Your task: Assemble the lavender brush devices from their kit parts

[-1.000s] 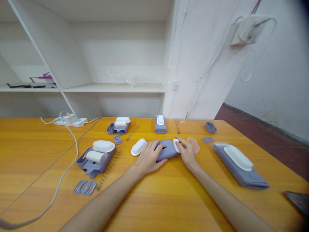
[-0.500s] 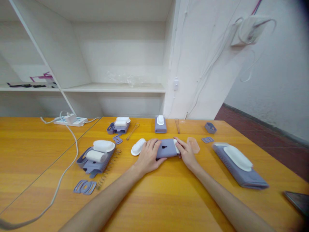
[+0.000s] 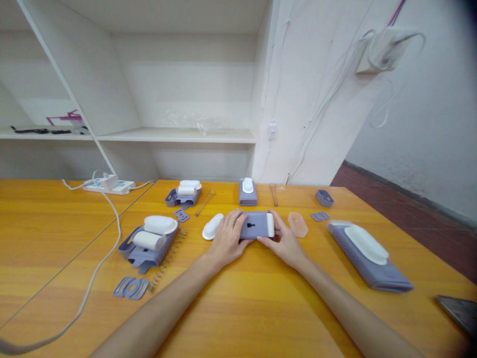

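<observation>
Between my two hands is a grey-purple plastic case (image 3: 257, 229) with a black mark on its top face and a white end piece (image 3: 270, 225) at its right. My left hand (image 3: 228, 233) is wrapped over the left part of the case. At the other end my right hand (image 3: 285, 240) grips it, thumb along the near edge and fingers behind. A white ribbed oval piece (image 3: 212, 227) lies just left of my left hand. Beyond my right hand is a translucent pinkish tray (image 3: 298, 224).
Similar grey-purple housings with white parts stand at left (image 3: 149, 243), far left (image 3: 187, 194), back (image 3: 248, 193) and right (image 3: 368, 253). Coil springs (image 3: 167, 261) and flat slotted plates (image 3: 131, 288) lie about. A power strip (image 3: 112, 185) trails a cable. A dark phone-like slab (image 3: 458, 311) sits at the right edge.
The case has shifted slightly left. My right hand has changed its hold: its thumb now reaches along the near edge, and the white end piece shows more fully.
</observation>
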Demonstrator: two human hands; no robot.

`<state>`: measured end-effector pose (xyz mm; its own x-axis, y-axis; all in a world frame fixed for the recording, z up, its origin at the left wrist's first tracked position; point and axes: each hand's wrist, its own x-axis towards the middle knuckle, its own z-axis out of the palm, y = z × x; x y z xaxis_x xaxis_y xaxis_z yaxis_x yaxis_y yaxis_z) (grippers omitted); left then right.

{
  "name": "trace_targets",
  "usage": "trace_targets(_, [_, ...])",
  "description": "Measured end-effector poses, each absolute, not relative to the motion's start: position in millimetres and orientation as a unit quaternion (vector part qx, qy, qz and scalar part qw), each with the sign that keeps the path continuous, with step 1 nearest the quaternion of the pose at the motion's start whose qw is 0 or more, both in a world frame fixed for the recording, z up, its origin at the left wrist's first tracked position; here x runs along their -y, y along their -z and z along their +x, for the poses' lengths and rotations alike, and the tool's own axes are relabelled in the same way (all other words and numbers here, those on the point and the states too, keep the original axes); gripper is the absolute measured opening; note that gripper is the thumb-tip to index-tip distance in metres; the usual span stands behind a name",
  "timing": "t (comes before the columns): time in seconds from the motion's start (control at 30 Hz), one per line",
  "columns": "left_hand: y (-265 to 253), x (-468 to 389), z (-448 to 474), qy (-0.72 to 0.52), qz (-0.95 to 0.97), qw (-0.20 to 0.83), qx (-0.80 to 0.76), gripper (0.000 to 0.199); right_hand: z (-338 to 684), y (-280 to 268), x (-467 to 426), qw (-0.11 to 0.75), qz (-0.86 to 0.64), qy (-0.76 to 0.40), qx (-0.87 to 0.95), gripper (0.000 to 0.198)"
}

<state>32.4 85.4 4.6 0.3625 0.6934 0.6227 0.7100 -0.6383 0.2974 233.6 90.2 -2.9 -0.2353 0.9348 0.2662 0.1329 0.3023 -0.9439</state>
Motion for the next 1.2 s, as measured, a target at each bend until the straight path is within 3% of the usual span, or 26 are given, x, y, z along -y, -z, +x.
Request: trace_targets(1.2, [-3.4,-82.8,34.2,0.343,-0.841,0.048,0.415,0.060,237.5,3.1,-91.1,0.441,-0.440,-0.438,0.648,0.081])
